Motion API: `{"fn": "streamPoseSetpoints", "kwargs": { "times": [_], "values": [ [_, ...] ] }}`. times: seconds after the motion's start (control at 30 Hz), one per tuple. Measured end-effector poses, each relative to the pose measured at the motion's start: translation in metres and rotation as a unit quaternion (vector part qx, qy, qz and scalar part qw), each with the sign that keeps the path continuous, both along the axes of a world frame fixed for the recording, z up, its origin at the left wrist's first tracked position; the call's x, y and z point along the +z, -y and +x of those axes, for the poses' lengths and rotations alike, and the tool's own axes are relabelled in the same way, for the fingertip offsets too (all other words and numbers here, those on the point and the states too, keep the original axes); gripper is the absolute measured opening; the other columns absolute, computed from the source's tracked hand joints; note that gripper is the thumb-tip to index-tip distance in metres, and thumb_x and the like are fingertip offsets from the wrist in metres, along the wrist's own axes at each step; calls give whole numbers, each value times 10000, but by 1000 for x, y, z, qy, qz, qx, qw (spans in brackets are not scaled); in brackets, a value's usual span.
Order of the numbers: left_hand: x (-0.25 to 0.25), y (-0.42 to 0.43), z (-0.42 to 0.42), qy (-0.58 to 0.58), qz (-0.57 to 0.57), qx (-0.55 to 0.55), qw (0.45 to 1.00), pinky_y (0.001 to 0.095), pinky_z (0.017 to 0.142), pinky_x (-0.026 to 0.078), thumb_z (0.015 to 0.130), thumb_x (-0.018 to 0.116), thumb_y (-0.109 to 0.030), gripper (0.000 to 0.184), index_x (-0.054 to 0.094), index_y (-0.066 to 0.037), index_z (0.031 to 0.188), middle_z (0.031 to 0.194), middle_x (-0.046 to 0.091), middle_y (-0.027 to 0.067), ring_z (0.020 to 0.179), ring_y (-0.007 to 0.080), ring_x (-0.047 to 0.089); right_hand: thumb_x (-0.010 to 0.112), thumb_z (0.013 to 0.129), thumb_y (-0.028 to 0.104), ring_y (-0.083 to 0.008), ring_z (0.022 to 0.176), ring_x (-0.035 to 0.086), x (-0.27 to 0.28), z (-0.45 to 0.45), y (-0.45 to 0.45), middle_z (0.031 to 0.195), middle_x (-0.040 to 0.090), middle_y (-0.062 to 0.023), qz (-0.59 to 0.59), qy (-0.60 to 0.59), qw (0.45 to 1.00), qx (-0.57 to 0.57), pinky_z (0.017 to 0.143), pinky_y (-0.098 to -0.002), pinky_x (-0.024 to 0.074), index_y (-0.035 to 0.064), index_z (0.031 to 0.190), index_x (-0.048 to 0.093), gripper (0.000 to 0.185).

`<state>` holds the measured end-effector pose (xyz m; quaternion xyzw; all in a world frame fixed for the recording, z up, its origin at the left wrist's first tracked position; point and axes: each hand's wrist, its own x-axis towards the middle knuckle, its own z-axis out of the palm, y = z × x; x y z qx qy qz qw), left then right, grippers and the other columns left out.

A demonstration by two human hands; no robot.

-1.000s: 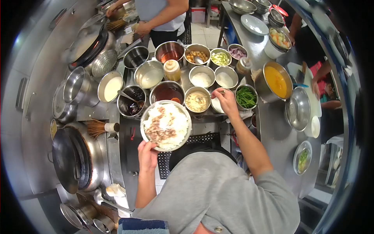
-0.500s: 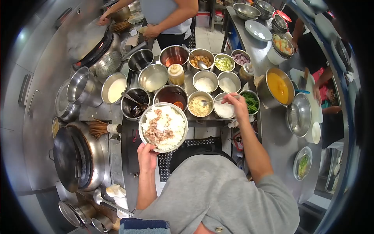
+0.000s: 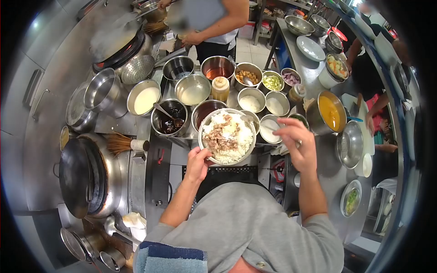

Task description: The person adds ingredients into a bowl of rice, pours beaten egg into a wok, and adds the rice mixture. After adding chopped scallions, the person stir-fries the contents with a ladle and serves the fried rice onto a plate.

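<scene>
My left hand (image 3: 199, 164) grips the lower left rim of a metal bowl (image 3: 203, 153). White rice (image 3: 241, 150) fills it, with chopped brown meat (image 3: 223, 136) and a pale minced topping. My right hand (image 3: 296, 141) is raised to the right of the bowl, its fingers closed around a thin spoon (image 3: 276, 128). The spoon points left toward the bowl's upper right rim; its head is hard to make out. Just beneath my right hand stands a pot of white powder (image 3: 269, 135). The bowl partly covers a pot of dark red sauce (image 3: 203, 109).
Ahead are several ingredient pots, including dark sauce with a ladle (image 3: 170, 119) and fried cubes (image 3: 248, 75), and a squeeze bottle (image 3: 221, 88). A lidded wok (image 3: 77, 177) is at left; a steaming wok (image 3: 118, 45) lies beyond. A co-worker (image 3: 205, 32) stands opposite.
The rice bowl has moved right and slightly up in view, covering much of the minced garlic pot. My right hand has lifted the spoon out of that pot and come closer. Pale mince now tops the meat.
</scene>
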<state>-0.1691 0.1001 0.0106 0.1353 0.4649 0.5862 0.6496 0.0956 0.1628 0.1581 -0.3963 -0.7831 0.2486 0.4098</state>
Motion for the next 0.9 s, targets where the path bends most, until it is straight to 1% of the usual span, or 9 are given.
{"fn": "streamPoseSetpoints", "kwargs": {
  "times": [0.13,0.3,0.37,0.43,0.47,0.57,0.8,0.83,0.9],
  "values": [
    [-3,0,-21,0,-15,-2,1000,358,667,557,758,515,-3,134,553,26,884,850,604,96,709,178,605,573,823,52,-300,973,605,-20,-6,23,848,669,-128,82,-17,996,-17,798,-361,442,-29,842,658,119],
    [-7,10,-60,-6,-4,4,1000,364,680,558,764,509,3,185,551,34,942,918,616,110,790,194,621,527,888,86,-272,1006,583,-91,-8,33,898,674,-112,5,-154,977,-149,834,-355,451,-28,902,665,180],
    [-1,17,-73,-33,-4,1,999,417,731,550,753,481,-20,244,559,40,976,958,623,134,839,230,628,546,877,68,-279,1007,585,-136,-14,41,942,670,-109,24,-139,972,-186,853,-368,447,-13,931,654,145],
    [-6,25,-85,-44,-3,3,999,423,740,553,741,464,-6,272,557,49,991,974,629,142,858,246,636,585,838,30,-284,1013,586,-190,-15,44,977,663,-102,56,-9,986,-159,867,-383,434,7,956,643,134],
    [-9,30,-90,-43,-4,8,999,373,697,549,749,478,4,217,565,31,946,930,628,118,810,213,630,614,795,-2,-288,1014,588,-204,-14,45,994,657,-93,68,67,985,-141,870,-386,423,17,960,640,167],
    [3,43,-84,-54,5,33,998,304,598,531,758,497,14,133,574,1,866,846,627,79,714,166,618,620,782,-4,-274,1018,592,-194,-23,47,983,659,-93,112,29,977,-179,860,-384,419,24,957,642,179],
    [1,85,-59,-45,11,4,999,395,647,581,737,493,31,228,566,69,950,900,629,132,761,229,649,559,833,77,-320,730,606,-189,-18,-12,778,644,-139,-87,-6,974,-211,701,-397,464,-1,838,660,128],
    [0,89,-49,-50,2,-7,999,404,651,581,737,494,30,229,563,72,951,899,629,135,763,231,649,585,812,119,-325,672,615,-190,-17,-32,726,643,-160,-54,36,976,-209,633,-382,477,-11,807,663,151],
    [-2,102,-24,-57,-7,-34,998,418,658,581,736,497,30,232,559,76,954,900,628,141,762,237,649,650,781,188,-279,687,636,-202,-7,-66,727,655,-169,-157,41,957,-238,655,-352,492,-10,945,648,257]
  ]
}}
